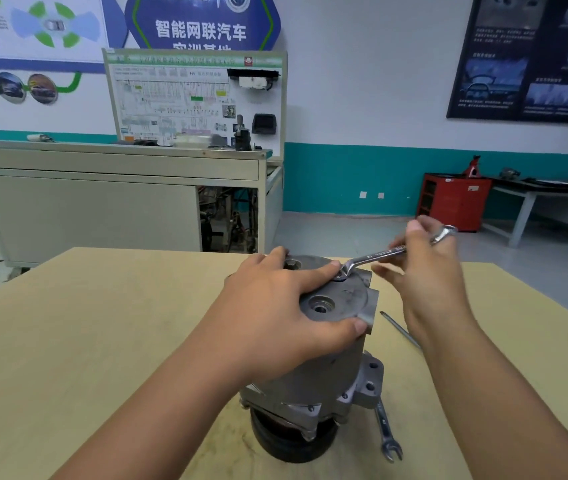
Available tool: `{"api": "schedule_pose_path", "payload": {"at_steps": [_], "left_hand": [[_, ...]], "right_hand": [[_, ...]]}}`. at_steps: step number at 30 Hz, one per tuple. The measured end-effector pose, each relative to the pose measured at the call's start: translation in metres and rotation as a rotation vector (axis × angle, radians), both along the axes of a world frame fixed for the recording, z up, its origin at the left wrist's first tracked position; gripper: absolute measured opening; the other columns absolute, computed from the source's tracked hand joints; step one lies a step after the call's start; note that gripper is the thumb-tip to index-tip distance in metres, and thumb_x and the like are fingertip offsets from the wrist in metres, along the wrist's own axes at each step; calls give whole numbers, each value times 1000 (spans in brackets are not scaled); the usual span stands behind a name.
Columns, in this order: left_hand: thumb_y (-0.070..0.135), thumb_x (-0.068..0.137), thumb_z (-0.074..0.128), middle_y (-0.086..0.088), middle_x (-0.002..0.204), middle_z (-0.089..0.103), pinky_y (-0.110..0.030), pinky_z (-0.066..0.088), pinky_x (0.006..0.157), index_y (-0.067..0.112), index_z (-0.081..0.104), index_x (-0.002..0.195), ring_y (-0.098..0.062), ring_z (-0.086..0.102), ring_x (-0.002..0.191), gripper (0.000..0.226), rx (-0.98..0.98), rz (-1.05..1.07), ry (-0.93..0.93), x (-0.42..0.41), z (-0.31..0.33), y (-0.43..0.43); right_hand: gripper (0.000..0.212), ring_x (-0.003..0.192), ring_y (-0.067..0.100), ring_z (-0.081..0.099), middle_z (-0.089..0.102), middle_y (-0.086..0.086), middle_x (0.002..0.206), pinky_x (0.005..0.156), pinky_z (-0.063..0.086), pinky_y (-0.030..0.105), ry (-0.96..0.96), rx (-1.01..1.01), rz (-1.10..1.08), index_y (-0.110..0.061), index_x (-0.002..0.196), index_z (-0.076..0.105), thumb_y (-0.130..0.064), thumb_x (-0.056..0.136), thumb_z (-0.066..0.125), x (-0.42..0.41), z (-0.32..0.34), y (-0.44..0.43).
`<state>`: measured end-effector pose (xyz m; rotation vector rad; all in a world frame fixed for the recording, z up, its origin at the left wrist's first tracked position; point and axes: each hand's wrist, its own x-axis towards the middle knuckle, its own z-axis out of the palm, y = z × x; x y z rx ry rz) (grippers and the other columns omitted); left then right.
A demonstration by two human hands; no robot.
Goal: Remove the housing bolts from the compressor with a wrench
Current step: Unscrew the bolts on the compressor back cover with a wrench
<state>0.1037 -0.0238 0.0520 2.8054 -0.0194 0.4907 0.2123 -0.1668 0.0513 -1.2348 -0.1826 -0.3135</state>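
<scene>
Compressor (313,372) stands on end by the table's (102,323) near edge. Left hand (275,306) lies splayed flat on top, bracing it. Right hand (428,282) pinches the wrench (376,255) shank, ring end at the far rim, bolt hidden beneath. Best to seat the ring fully and pull level.

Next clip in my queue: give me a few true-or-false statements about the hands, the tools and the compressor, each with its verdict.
1. The right hand holds a wrench whose ring end sits on the compressor's top. True.
2. The left hand lies flat on the table. False: it presses on the compressor's top.
3. A second wrench lies on the table beside the compressor's base. True.
4. The compressor lies on its side. False: it stands upright on the table.
</scene>
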Motion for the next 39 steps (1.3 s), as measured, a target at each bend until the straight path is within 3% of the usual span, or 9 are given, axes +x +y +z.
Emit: {"api": "schedule_pose_path", "payload": {"at_steps": [3,7,13,18,21,24,29,33,39], "left_hand": [[86,56,31,1,153,27,-33,26,107,67,24,131,-16,22,137,78,15,-24,-36,0,-1,-3],[87,51,22,5,151,32,-34,29,108,64,28,132,-16,24,136,85,17,-35,-94,1,-3,-3],[85,53,26,7,143,44,-25,27,102,59,34,132,-14,30,131,84,9,-65,-176,-2,-6,-3],[80,63,36,34,114,57,-2,32,82,56,55,110,14,44,112,56,-204,-220,-137,-11,8,8],[73,79,35,15,71,65,-12,36,51,36,68,87,4,59,70,50,-287,-95,-180,2,23,19],[41,96,42,8,90,68,-27,49,72,24,66,103,-7,63,83,31,-320,70,-202,38,36,25],[29,100,44,-10,105,68,-39,49,92,6,47,129,-22,67,93,37,-735,-37,269,91,54,12],[18,101,40,-17,119,61,-44,47,94,6,51,99,-30,60,107,17,-1138,-127,493,112,58,-1],[6,100,40,-6,73,56,-34,52,74,5,49,86,-14,60,61,17,-1340,-105,333,120,60,0]], "right_hand": [[37,77,20,56,49,-2,79,62,43,32,32,-465,-128,-9,116,44,-41,97,43,4,2,5],[32,73,21,52,53,7,84,59,37,31,-6,-800,31,-10,81,53,-39,94,51,-11,14,12],[34,103,18,60,63,-4,110,93,48,44,-113,-836,101,-27,126,55,-25,93,56,-36,9,15],[15,93,16,63,68,-8,97,81,53,37,-145,-788,117,-31,101,65,-33,88,61,-43,1,13],[14,87,17,63,67,-10,89,73,54,37,-139,-776,144,-32,94,64,-38,82,66,-43,-1,13],[5,83,14,61,64,-13,84,68,52,32,-173,-796,122,-33,90,64,-34,85,64,-42,-2,14],[8,87,18,60,66,-10,86,80,50,39,-195,-809,114,-34,88,63,-27,87,59,-45,-5,16],[13,88,19,61,67,-9,89,83,51,42,-165,-761,131,-37,88,62,-25,87,58,-43,-8,15],[24,87,21,59,66,-7,90,89,47,44,-164,-779,163,-39,88,64,-18,89,51,-43,-8,14]]}}
